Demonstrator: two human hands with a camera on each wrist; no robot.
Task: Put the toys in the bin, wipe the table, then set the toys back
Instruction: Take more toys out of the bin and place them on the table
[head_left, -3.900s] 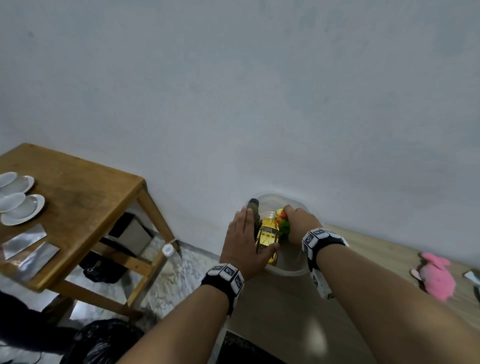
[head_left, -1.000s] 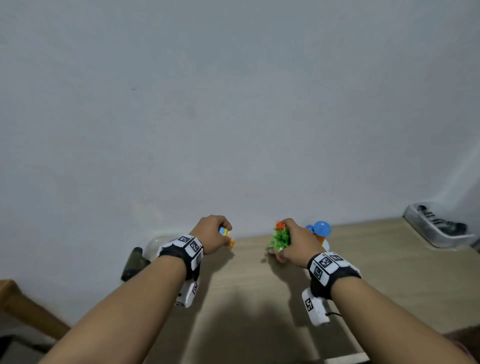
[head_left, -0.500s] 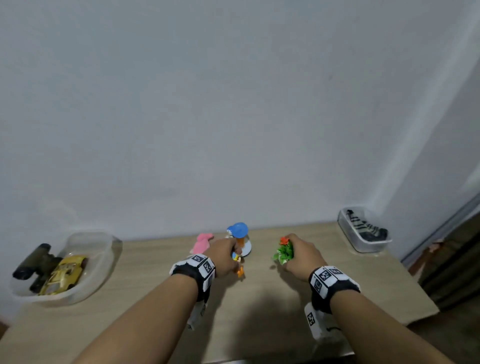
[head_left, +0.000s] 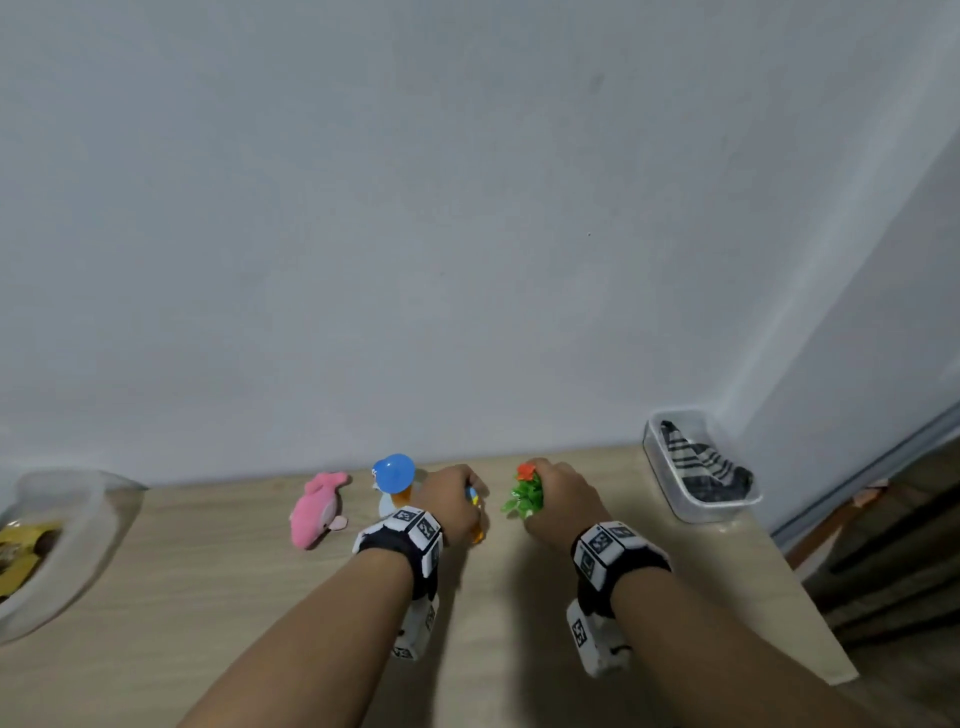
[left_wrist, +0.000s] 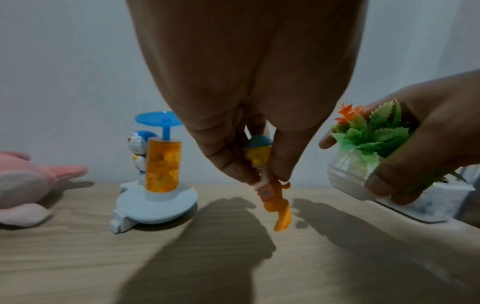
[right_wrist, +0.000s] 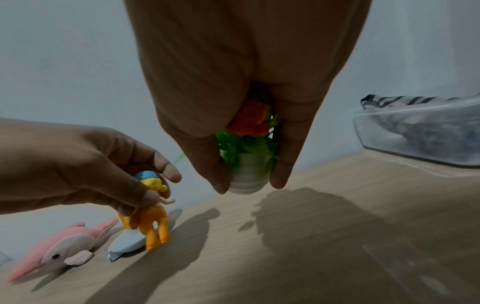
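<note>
My left hand (head_left: 457, 506) pinches a small orange figure with a blue cap (left_wrist: 270, 185) (right_wrist: 153, 218), its feet just above the light wooden table (head_left: 208, 587). My right hand (head_left: 558, 504) grips a little white pot of green plastic leaves with an orange flower (head_left: 524, 493) (left_wrist: 363, 144) (right_wrist: 246, 160), held slightly off the tabletop. A blue robot-cat toy with an orange cylinder and blue disc (left_wrist: 161, 164) (head_left: 394, 480) stands left of my left hand. A pink plush dolphin (head_left: 314, 512) (right_wrist: 59, 244) lies further left.
A clear bin (head_left: 78, 551) at the table's left end holds a yellow toy car (head_left: 21, 551). A clear rectangular box with a striped cloth (head_left: 698, 467) (right_wrist: 420, 131) sits at the back right corner. The wall runs close behind the toys; the table's right edge drops off.
The view has swung right from the bin. Both hands carried the figure and the plant from the bin to the table's middle and now hold them lower, near the surface.
</note>
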